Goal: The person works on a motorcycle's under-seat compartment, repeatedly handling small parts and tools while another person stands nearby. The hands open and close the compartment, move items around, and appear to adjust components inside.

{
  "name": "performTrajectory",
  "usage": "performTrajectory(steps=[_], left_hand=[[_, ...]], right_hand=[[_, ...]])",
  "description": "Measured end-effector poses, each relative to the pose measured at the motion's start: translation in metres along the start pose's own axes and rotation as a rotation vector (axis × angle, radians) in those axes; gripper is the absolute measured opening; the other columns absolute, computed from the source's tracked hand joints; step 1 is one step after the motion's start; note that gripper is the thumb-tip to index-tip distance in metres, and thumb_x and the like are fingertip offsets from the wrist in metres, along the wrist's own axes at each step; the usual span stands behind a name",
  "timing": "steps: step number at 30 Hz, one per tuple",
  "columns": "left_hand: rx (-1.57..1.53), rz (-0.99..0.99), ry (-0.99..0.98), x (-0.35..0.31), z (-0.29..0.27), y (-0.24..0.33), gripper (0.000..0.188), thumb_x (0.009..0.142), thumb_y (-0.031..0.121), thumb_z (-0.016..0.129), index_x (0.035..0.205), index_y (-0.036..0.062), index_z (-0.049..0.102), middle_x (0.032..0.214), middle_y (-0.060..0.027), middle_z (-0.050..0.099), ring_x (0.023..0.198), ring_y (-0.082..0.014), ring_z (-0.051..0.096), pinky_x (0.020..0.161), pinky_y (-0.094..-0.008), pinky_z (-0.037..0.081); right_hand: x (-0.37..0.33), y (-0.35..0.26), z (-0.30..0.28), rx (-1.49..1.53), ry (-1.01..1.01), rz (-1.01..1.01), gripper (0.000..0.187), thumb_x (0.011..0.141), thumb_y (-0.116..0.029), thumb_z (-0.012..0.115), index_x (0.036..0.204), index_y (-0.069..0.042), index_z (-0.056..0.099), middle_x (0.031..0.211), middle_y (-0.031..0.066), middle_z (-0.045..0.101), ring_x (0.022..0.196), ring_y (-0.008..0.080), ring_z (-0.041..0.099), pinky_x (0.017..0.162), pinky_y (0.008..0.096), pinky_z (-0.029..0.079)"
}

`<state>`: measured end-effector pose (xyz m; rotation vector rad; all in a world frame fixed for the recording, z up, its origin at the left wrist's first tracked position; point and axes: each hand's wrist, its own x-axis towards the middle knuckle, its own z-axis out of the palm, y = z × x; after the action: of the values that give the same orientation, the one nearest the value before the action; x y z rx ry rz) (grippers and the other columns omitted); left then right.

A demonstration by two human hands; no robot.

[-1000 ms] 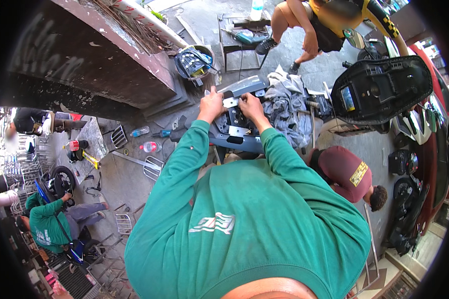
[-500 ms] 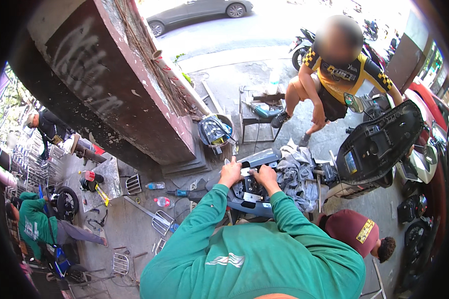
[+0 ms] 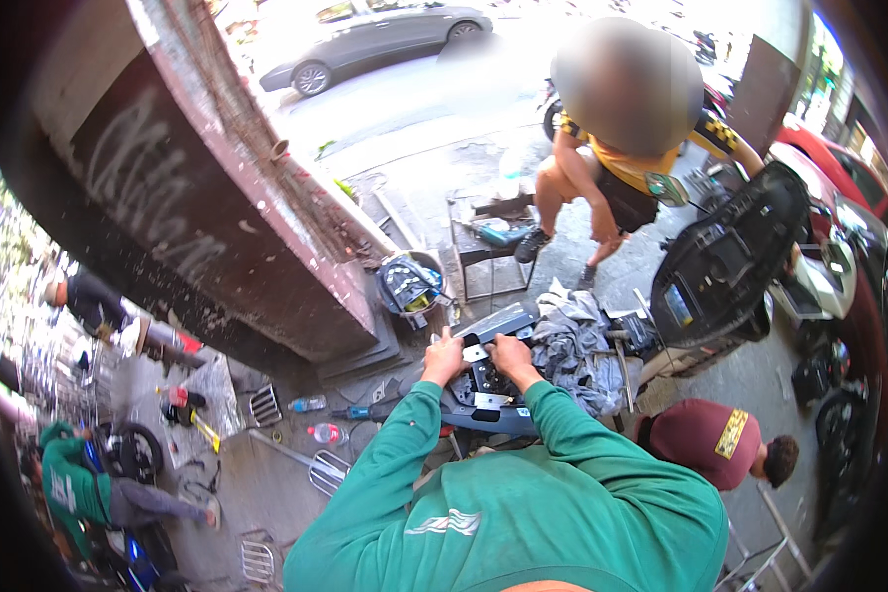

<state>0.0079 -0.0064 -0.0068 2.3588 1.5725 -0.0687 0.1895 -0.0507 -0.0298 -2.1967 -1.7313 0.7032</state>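
My left hand (image 3: 444, 357) is closed at the left end of a small silver metal plate (image 3: 475, 352) over the opened rear section of a motorcycle. From the other side, my right hand (image 3: 514, 359) is curled in at the plate's right end. Both sets of fingertips are partly hidden. Below the plate, dark parts (image 3: 483, 378) show inside the frame, with a second silver piece (image 3: 489, 401) nearer me. Grey-blue body panels (image 3: 503, 321) flank the opening. A heap of grey rags (image 3: 577, 345) lies just right of my right hand.
A raised black motorcycle seat (image 3: 725, 261) stands at right, near a seated person in yellow (image 3: 612, 158). Another person in a maroon cap (image 3: 705, 444) is close by my right. Left lie a power tool (image 3: 355, 412), bottles (image 3: 326, 434) and metal racks (image 3: 328, 474); a bucket (image 3: 411, 286) stands by the pillar.
The whole view has shifted a little. My left index finger, stretched out before, is now more curled. Both hands remain at the metal plate.
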Motion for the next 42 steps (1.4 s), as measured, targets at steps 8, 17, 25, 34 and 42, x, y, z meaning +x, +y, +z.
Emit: performTrajectory(steps=[8,17,25,34,42], left_hand=[[-0.036,0.001,0.013,-0.001,-0.003,0.002,0.050,0.067,0.035,0.090,0.110,0.0157,0.074,0.125,-0.0141,0.053,0.107,-0.0368,0.067,0.090,-0.0467,0.056],[0.000,-0.034,-0.016,0.003,-0.002,0.002,0.054,0.067,0.039,0.091,0.114,0.0179,0.074,0.131,-0.0124,0.054,0.109,-0.0369,0.068,0.093,-0.0462,0.055],[0.014,-0.034,-0.006,0.005,0.001,-0.001,0.054,0.067,0.039,0.091,0.114,0.0170,0.074,0.129,-0.0123,0.056,0.108,-0.0370,0.068,0.093,-0.0468,0.055],[-0.006,-0.034,-0.025,0.003,0.001,0.000,0.050,0.070,0.035,0.090,0.114,0.0179,0.074,0.130,-0.0114,0.052,0.109,-0.0347,0.068,0.091,-0.0455,0.056],[-0.007,-0.028,0.023,0.003,0.006,-0.002,0.052,0.068,0.036,0.090,0.113,0.0164,0.074,0.134,-0.0145,0.052,0.104,-0.0364,0.070,0.087,-0.0474,0.058]], right_hand=[[-0.009,0.004,0.004,0.140,0.049,0.194,0.058,0.086,-0.056,0.069,0.108,-0.002,0.071,0.106,0.0248,0.073,0.101,0.0418,0.071,0.089,0.0493,0.056],[-0.016,-0.002,0.011,0.300,0.140,0.152,0.030,0.090,-0.026,0.064,0.110,-0.003,0.066,0.105,0.0212,0.072,0.099,0.0422,0.070,0.085,0.0525,0.057],[-0.010,0.003,0.000,0.154,0.100,0.028,0.028,0.095,-0.030,0.065,0.102,-0.004,0.066,0.103,0.0207,0.071,0.099,0.0409,0.069,0.083,0.0534,0.054],[-0.013,0.005,0.001,0.182,0.034,0.125,0.052,0.092,-0.051,0.066,0.107,-0.002,0.070,0.107,0.0230,0.072,0.100,0.0412,0.070,0.088,0.0514,0.055],[-0.017,-0.003,0.001,0.141,0.110,0.089,0.029,0.094,-0.030,0.065,0.103,-0.003,0.070,0.104,0.0197,0.071,0.103,0.0409,0.068,0.087,0.0508,0.055]])
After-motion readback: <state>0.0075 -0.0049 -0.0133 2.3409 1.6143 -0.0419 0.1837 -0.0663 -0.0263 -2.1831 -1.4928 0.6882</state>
